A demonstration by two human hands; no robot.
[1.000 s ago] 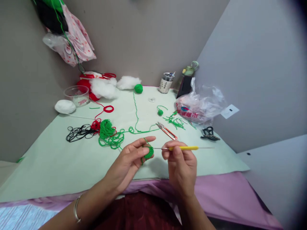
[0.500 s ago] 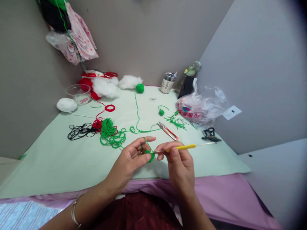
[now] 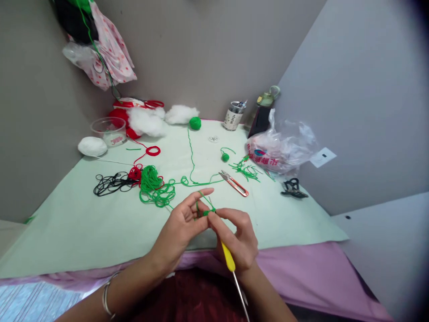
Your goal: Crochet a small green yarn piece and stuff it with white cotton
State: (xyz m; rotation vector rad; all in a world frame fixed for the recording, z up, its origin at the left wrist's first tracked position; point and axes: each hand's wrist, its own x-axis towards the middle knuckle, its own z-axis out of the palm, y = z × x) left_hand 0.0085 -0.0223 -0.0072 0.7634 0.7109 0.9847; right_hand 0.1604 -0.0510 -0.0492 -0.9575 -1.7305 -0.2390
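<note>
A small piece of green crochet (image 3: 206,213) is pinched in my left hand (image 3: 186,221), whose raised index finger carries a strand of green yarn. My right hand (image 3: 237,233) is closed around a crochet hook with a yellow handle (image 3: 228,256), its fingertips touching the right edge of the green piece. The hook's metal rear end points down toward my lap, and its thin tip shows just above the piece. My fingers hide much of the crochet. Orange-handled snips (image 3: 236,184) lie beyond my hands.
Green yarn (image 3: 151,179), black cord (image 3: 112,184) and a red coil (image 3: 153,151) lie left. White stuffing (image 3: 147,121) and a green ball (image 3: 195,123) are at the back. Green scraps (image 3: 247,170), a plastic bag (image 3: 281,147) and a black claw clip (image 3: 294,188) stand right.
My right hand has moved left and turned, swinging the yellow handle from pointing right to pointing down toward my lap. The green piece has tilted and shows less of its face.
</note>
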